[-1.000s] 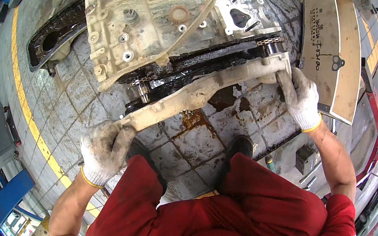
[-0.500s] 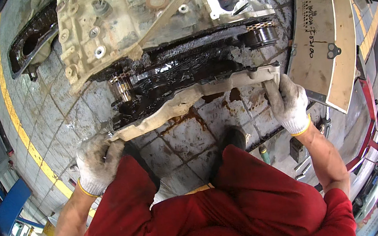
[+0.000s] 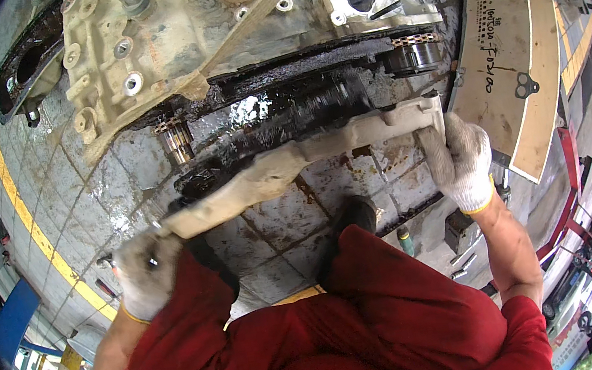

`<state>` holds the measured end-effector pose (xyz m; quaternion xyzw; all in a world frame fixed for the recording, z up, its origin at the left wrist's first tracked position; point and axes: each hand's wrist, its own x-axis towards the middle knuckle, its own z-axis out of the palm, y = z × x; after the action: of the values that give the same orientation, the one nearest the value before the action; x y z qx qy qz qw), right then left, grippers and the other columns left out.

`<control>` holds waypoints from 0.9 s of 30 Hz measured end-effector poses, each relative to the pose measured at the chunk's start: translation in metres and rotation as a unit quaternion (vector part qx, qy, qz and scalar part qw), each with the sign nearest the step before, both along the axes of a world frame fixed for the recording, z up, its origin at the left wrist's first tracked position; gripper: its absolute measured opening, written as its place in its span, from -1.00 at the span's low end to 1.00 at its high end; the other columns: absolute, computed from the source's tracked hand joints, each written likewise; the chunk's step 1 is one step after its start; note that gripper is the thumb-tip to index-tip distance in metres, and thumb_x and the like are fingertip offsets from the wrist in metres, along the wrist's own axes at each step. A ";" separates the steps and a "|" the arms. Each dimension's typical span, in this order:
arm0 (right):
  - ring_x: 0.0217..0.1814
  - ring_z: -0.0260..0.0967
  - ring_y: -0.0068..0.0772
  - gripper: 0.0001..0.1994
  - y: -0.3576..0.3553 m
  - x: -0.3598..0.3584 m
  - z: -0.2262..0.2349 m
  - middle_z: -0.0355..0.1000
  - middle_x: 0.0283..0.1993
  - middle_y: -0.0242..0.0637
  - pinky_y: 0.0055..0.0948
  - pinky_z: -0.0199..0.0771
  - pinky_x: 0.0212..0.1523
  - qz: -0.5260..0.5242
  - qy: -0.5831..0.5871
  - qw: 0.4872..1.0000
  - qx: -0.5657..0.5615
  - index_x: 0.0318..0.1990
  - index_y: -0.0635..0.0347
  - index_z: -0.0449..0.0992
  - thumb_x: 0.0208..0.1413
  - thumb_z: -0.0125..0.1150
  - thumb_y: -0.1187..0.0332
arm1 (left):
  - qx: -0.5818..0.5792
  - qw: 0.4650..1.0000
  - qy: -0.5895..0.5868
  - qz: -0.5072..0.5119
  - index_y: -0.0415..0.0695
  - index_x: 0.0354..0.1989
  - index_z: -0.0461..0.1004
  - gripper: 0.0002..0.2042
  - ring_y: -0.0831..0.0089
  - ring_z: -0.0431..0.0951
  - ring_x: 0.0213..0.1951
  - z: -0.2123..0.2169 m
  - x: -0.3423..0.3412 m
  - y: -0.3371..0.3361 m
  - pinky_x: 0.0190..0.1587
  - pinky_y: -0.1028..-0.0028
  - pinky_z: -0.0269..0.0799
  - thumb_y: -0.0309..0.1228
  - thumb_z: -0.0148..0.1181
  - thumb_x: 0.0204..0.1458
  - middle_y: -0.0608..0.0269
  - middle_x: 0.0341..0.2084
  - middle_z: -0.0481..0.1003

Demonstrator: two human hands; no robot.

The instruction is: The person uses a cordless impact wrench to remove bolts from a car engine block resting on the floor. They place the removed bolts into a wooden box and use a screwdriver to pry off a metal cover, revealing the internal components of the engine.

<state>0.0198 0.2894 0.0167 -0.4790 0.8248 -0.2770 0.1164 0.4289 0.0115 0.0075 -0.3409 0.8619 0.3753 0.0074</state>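
Observation:
A pale metal engine cover (image 3: 265, 178), its far side black with oil, spans between my two gloved hands. My left hand (image 3: 143, 271), slightly blurred, is closed on its left end, while my right hand (image 3: 465, 161) grips the raised right end. Beyond it lies the engine block (image 3: 214, 34), apart from the cover along most of its length. Along the block's oily near face show a short chain-wrapped sprocket (image 3: 175, 140) at the left and a dark round sprocket with a chain (image 3: 416, 56) at the right.
An oily black pan (image 3: 30, 67) lies at the far left. Tan printed boards (image 3: 499, 65) lean at the right. Brown oil stains mark the tiled floor (image 3: 251, 240). Near my right foot are a small green bottle (image 3: 405, 241) and a dark block (image 3: 460, 230); a red metal frame (image 3: 566, 196) stands beyond.
The cover's left end has come toward me and left with my left hand, widening the gap to the block. My right hand keeps its grip. The whole view has shifted slightly.

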 end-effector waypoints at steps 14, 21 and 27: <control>-0.39 0.57 0.10 -0.84 0.078 0.047 0.018 0.58 -0.35 -0.07 -0.06 0.50 -0.39 -0.057 0.042 0.993 0.098 -0.05 0.20 0.63 0.27 0.45 0.43 | -0.061 0.989 0.021 -0.135 -0.20 -0.33 0.63 -0.89 -0.08 0.51 -0.60 -0.001 -0.012 0.017 -0.49 0.11 0.39 -0.45 0.39 0.22 -0.02 -0.63 0.49; -0.26 0.64 0.12 -0.84 0.118 0.090 -0.011 0.65 -0.23 -0.03 -0.08 0.59 -0.28 -0.171 -0.081 0.977 0.103 0.02 0.17 0.65 0.33 0.38 0.47 | 0.045 0.985 -0.013 -0.169 -0.22 -0.15 0.61 -0.78 0.08 0.59 -0.59 -0.022 -0.001 0.020 -0.53 0.20 0.42 -0.35 0.48 0.24 0.06 -0.57 0.57; 0.08 0.64 -0.30 -0.68 0.157 0.115 -0.027 0.67 0.11 -0.15 -0.32 0.63 0.09 -0.387 -0.440 0.810 -0.019 0.25 0.30 0.51 0.43 0.26 0.43 | 0.254 0.946 -0.194 -0.057 -0.31 0.12 0.55 -0.56 0.41 0.61 -0.31 -0.010 0.004 0.019 -0.29 0.31 0.48 -0.37 0.58 0.18 0.21 -0.35 0.60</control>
<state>0.1352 0.4466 -0.0103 0.0510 0.7973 -0.4958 0.3405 0.4328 0.0301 -0.0025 -0.3439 0.7382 0.5071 0.2822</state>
